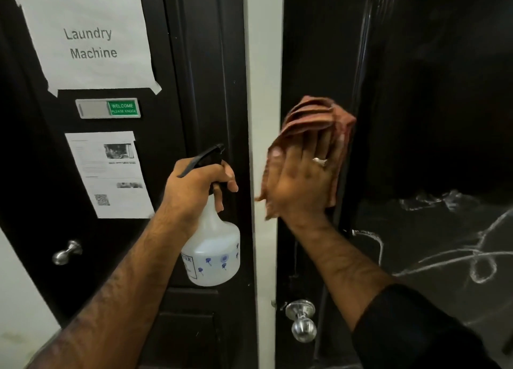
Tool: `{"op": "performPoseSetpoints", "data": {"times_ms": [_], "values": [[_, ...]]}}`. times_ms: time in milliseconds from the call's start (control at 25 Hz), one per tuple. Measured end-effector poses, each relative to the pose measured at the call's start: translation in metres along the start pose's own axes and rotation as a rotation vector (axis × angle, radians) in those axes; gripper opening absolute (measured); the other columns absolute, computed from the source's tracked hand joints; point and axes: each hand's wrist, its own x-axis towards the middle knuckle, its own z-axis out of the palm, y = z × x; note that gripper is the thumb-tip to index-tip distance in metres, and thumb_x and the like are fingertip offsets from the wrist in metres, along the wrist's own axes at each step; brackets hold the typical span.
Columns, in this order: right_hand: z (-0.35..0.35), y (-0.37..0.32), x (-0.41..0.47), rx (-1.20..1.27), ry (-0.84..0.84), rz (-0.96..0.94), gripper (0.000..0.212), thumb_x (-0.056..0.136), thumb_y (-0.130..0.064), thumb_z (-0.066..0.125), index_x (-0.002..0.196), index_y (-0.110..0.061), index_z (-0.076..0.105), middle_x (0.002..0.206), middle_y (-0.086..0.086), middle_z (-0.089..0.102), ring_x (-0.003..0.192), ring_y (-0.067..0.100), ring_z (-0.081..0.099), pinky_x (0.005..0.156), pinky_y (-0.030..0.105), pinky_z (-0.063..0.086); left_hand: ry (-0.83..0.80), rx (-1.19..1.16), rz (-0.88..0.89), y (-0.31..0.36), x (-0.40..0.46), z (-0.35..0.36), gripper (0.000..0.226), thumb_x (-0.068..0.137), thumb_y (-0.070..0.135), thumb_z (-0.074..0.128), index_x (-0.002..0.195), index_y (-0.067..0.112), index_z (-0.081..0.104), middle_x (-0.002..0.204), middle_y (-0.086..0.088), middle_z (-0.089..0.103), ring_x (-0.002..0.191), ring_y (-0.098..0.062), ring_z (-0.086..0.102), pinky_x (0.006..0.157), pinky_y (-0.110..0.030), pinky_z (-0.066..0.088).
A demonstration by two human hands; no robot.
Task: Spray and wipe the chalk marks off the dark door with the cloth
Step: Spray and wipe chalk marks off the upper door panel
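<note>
My right hand presses a reddish-brown cloth flat against the left part of the dark door, fingers straight and spread, a ring on one finger. White chalk marks loop across the door's lower right panel, below and to the right of the cloth. My left hand grips the neck of a translucent spray bottle with a black trigger head, held upright in front of the neighbouring door, nozzle pointing up and right.
A white wall strip separates the two doors. The left door carries a taped "Laundry Machine" sheet, a green "Welcome" slider sign, a printed notice and a metal knob. Another metal knob sits low on the chalked door.
</note>
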Motion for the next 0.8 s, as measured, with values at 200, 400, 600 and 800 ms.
{"op": "performPoseSetpoints", "data": {"times_ms": [200,400,600,800], "values": [[-0.007,0.071,-0.019,0.021,-0.088,-0.361,0.065,0.105,-0.038,0.056,0.162,-0.012,0.037,0.17,0.018,0.029,0.16,0.04,0.02,0.132,0.059,0.005,-0.042,-0.018,0.009,0.0,-0.006,0.018,0.015,0.084,0.018,0.072,0.093,0.006,0.076,0.088,-0.021,0.075,0.055,-0.021,0.06,0.059,-0.033,0.053],[-0.005,0.083,0.002,-0.043,0.016,0.098,0.047,0.106,-0.03,0.05,0.139,0.004,0.048,0.148,0.033,0.054,0.148,0.052,0.04,0.127,0.069,0.019,-0.081,-0.017,0.024,-0.005,-0.01,0.028,0.01,0.089,0.008,0.069,0.091,0.001,0.075,0.088,-0.025,0.074,0.052,-0.017,0.06,0.051,-0.028,0.052],[-0.006,0.06,0.011,0.285,-0.044,0.064,0.061,0.113,-0.041,0.038,0.157,0.001,0.041,0.163,0.028,0.039,0.156,0.042,0.029,0.131,0.06,0.015,-0.085,-0.004,-0.009,-0.009,-0.005,0.042,0.051,0.073,0.024,0.074,0.111,-0.008,0.069,0.091,-0.025,0.076,0.052,-0.019,0.06,0.054,-0.028,0.054],[-0.014,0.078,-0.049,0.181,-0.168,-0.078,0.059,0.112,-0.045,0.04,0.154,-0.004,0.04,0.154,0.027,0.051,0.155,0.037,0.035,0.134,0.048,0.008,-0.147,-0.023,0.045,0.0,-0.005,0.057,0.031,0.075,0.018,0.07,0.095,-0.006,0.073,0.087,-0.023,0.074,0.055,-0.015,0.062,0.05,-0.025,0.052]]}}
